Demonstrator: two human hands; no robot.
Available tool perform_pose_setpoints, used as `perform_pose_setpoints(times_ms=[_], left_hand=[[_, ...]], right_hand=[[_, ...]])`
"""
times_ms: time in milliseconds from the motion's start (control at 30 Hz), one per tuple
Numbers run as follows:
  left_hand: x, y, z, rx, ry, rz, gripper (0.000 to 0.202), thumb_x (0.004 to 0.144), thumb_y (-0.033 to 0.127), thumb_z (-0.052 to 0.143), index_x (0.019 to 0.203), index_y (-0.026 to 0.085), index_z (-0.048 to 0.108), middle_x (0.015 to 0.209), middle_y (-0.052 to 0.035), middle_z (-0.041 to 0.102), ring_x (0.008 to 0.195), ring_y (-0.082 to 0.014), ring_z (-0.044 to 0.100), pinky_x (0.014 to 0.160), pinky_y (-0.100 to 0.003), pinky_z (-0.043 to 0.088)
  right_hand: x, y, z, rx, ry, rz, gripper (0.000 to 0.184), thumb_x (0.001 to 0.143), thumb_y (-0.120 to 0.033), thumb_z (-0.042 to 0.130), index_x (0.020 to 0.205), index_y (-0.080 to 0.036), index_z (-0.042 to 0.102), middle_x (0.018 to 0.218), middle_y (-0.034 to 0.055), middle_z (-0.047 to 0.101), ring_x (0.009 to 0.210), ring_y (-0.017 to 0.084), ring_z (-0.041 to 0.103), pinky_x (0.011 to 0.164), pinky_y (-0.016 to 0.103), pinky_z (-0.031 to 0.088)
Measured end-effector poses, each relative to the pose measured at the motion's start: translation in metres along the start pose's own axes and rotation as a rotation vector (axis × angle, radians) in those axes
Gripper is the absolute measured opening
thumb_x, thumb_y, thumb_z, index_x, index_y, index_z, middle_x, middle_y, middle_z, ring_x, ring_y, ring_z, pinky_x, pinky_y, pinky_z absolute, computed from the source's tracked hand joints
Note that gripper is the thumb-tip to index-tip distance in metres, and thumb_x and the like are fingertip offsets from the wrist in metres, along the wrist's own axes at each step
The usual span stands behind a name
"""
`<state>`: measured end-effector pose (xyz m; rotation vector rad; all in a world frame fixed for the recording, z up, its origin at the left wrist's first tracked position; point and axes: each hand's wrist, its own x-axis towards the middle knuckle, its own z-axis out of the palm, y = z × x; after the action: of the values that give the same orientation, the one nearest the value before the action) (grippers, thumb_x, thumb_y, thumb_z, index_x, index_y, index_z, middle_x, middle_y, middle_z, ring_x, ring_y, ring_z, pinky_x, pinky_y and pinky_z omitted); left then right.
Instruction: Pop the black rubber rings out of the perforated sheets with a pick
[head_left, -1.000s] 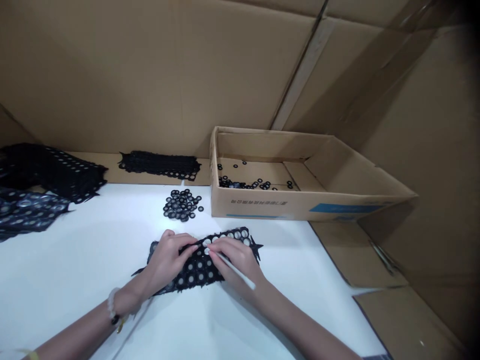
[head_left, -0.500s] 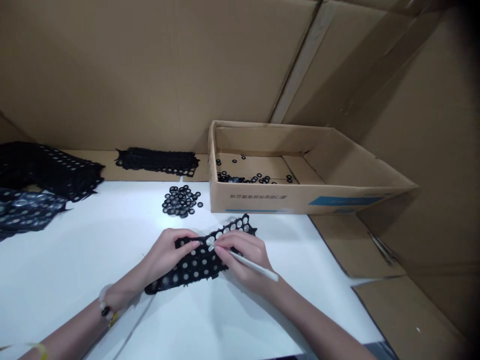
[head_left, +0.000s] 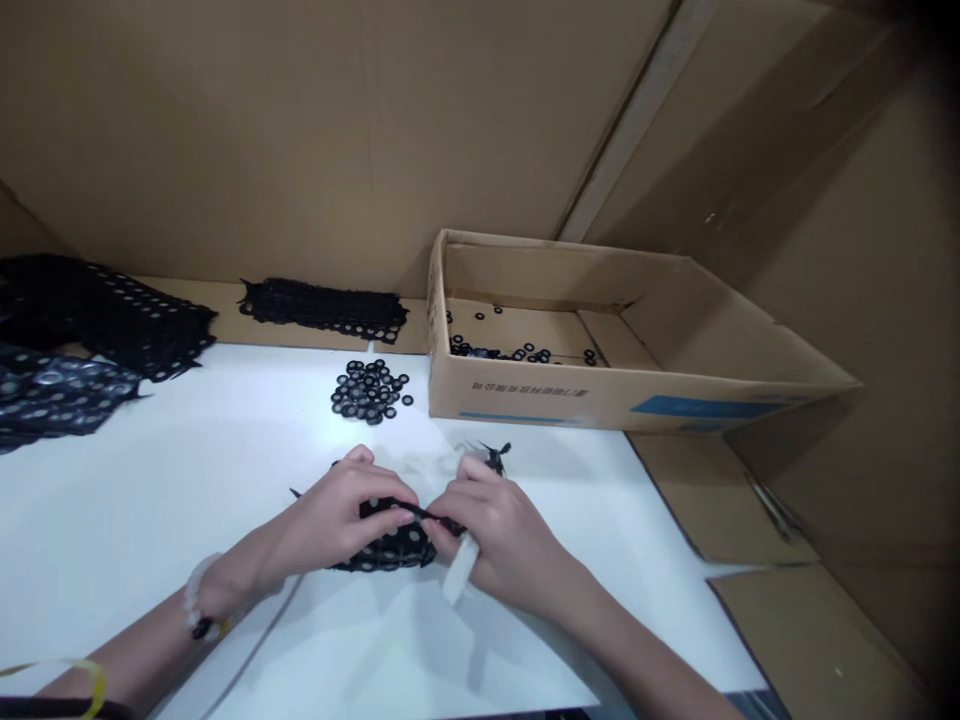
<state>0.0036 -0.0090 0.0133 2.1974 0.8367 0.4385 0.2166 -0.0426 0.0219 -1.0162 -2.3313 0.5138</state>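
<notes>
A black rubber-like sheet with rows of round holes point(head_left: 390, 545) is held just above the white table, its near part hanging down. My left hand point(head_left: 341, 515) pinches its upper edge between thumb and fingers. Close beside it, my right hand point(head_left: 501, 520) pinches the same edge. A white flat stick-like tool point(head_left: 460, 570) is also tucked in my right hand, its end sticking out below the thumb. A ragged corner of the sheet shows behind my right fingers. The fingers hide much of the sheet.
Beyond my hands lies a pile of small black rings point(head_left: 370, 390). An open cardboard box point(head_left: 525, 385) with more rings stands behind at right. A stack of black perforated sheets point(head_left: 322, 308) lies at the back; more sheets point(head_left: 67, 395) are at left. Tweezers-like metal point(head_left: 772, 505) lies at right.
The sheet was spread fairly flat with the white tool's tip on it; now its edge is lifted and folded between both hands. The tool has swung down in my right hand.
</notes>
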Motion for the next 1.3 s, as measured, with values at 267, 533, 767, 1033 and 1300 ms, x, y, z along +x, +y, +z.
perform_pose_setpoints(times_ms=[267,533,767,1033,1300], left_hand=[[-0.007,0.015,0.017,0.568,0.668,0.206,0.010,0.082,0.022,0.065,0.091,0.023,0.062,0.086,-0.0032,0.065,0.084,-0.0207,0.049,0.079,-0.037,0.030],[-0.009,0.021,0.030,0.275,0.401,0.145,0.017,0.084,0.020,0.046,0.069,0.019,0.038,0.060,0.0015,0.048,0.056,-0.0133,0.040,0.060,-0.031,0.030],[-0.012,0.023,0.028,0.566,0.461,0.124,0.022,0.078,0.027,0.049,0.060,0.020,0.040,0.052,0.0017,0.045,0.052,-0.0143,0.040,0.060,-0.034,0.027],[-0.011,0.026,0.029,0.495,0.353,0.082,0.021,0.080,0.023,0.042,0.059,0.019,0.042,0.052,0.0010,0.048,0.052,-0.0141,0.042,0.060,-0.034,0.027],[-0.010,0.026,0.029,0.252,0.202,0.001,0.020,0.079,0.019,0.036,0.059,0.019,0.036,0.051,0.0033,0.044,0.049,-0.0122,0.041,0.061,-0.032,0.028]], right_hand=[[0.000,-0.003,-0.011,0.137,0.006,0.245,0.019,0.081,-0.010,0.056,0.068,-0.017,0.067,0.058,0.0011,0.057,0.065,0.017,0.048,0.054,0.025,0.039],[-0.003,-0.014,0.005,0.354,0.137,0.204,0.016,0.079,-0.012,0.058,0.069,-0.017,0.070,0.055,0.0020,0.060,0.061,0.016,0.043,0.053,0.026,0.040],[-0.003,-0.014,0.012,0.285,0.163,0.062,0.021,0.087,-0.015,0.053,0.068,-0.016,0.063,0.055,0.0016,0.056,0.060,0.016,0.037,0.056,0.029,0.037],[-0.004,-0.012,0.012,0.151,0.079,-0.086,0.018,0.089,-0.009,0.045,0.079,-0.015,0.058,0.064,0.0031,0.056,0.060,0.015,0.037,0.063,0.034,0.038],[-0.005,-0.013,0.014,0.125,0.112,-0.087,0.016,0.089,-0.009,0.045,0.084,-0.016,0.059,0.065,0.0031,0.058,0.060,0.015,0.037,0.061,0.033,0.039]])
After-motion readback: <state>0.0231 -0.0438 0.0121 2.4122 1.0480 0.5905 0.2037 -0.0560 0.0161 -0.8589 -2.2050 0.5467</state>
